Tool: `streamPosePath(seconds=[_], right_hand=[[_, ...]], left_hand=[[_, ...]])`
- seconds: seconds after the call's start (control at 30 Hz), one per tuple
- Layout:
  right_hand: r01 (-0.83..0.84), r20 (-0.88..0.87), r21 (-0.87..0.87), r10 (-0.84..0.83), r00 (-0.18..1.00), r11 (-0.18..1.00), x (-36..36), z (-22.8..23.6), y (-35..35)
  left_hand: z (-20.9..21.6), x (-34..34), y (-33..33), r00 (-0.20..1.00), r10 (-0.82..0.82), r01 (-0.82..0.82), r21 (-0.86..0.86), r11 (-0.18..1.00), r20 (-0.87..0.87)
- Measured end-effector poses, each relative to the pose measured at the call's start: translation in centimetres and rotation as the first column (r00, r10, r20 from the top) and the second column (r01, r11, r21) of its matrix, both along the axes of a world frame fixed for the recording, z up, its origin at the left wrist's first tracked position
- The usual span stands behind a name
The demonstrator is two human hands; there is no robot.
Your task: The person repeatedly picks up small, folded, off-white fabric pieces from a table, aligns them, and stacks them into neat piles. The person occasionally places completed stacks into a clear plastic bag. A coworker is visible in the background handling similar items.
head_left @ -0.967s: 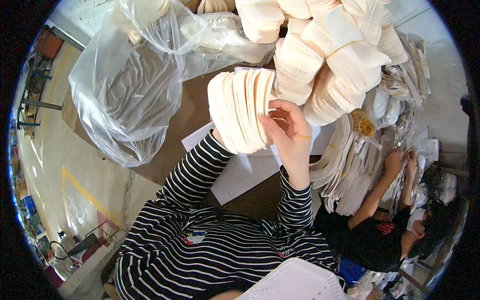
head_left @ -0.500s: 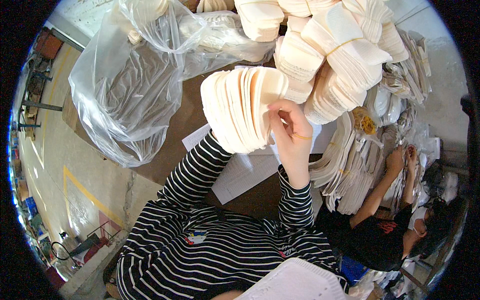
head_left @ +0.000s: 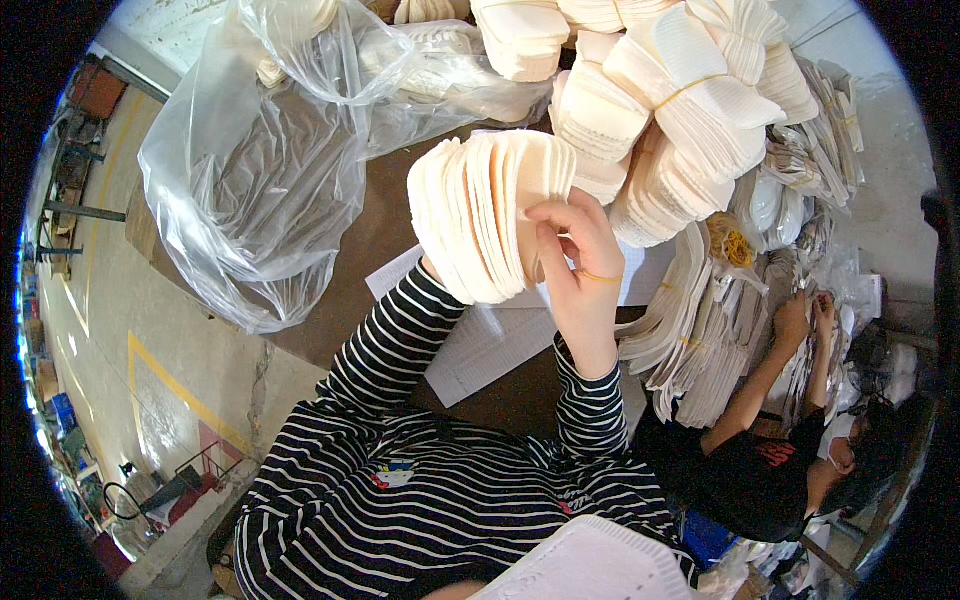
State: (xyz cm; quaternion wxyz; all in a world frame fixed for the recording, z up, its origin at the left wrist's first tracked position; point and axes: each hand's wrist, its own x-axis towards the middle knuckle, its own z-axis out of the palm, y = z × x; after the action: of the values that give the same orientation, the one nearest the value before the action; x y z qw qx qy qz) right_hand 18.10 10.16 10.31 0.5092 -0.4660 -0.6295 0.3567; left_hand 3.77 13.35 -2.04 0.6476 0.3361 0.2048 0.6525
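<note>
A fanned stack of cream, insole-shaped sheets [head_left: 470, 215] is held up over the table. My left hand [head_left: 430, 267] supports it from behind; only a bit by the wrist shows, its fingers hidden by the stack. My right hand [head_left: 578, 250] is at the stack's right side, thumb and forefinger curled together at the face of the rightmost sheet. A yellow rubber band [head_left: 603, 277] circles the right wrist. Beneath both forearms lie printed paper sheets [head_left: 480, 360].
Banded bundles of cream sheets [head_left: 690, 90] pile up at the far right. A clear plastic bag [head_left: 250, 190] covers the table's left. Greyish strip bundles [head_left: 700, 340] and yellow rubber bands [head_left: 735, 248] lie right, near a co-worker's arms [head_left: 755, 385]. Brown tabletop [head_left: 385, 190] shows between.
The stack has shifted slightly to the right and its sheets sit closer together. My right fingers have slid a little left across the rightmost sheet.
</note>
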Motion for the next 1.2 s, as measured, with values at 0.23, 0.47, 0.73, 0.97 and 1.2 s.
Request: streamPosePath(seconds=[0.23,0.47,0.73,0.97,1.2], right_hand=[[-0.025,0.057,0.044,0.023,0.998,0.999,-0.1,0.2,-0.1],[-0.068,0.167,0.086,0.053,0.985,0.994,0.8,-0.4,0.0],[-0.055,0.100,0.027,0.052,0.994,0.998,-0.2,0.3,-0.2],[-0.025,0.059,0.021,0.024,0.998,0.999,0.2,0.0,-0.1],[-0.044,0.265,0.142,0.005,0.964,0.989,0.1,0.8,-0.4]], left_hand=[[0.1,0.1,0.1,1.000,0.004,-0.004,0.015,1.000,-0.019],[-1.1,0.4,0.7,0.996,0.005,0.003,0.080,0.997,-0.091],[2.3,0.1,-0.5,0.982,-0.047,0.064,-0.087,0.994,0.185],[2.1,0.3,-0.5,0.982,-0.126,0.136,-0.065,0.989,0.143],[3.5,0.5,0.0,0.830,-0.297,0.360,-0.047,0.932,0.472]])
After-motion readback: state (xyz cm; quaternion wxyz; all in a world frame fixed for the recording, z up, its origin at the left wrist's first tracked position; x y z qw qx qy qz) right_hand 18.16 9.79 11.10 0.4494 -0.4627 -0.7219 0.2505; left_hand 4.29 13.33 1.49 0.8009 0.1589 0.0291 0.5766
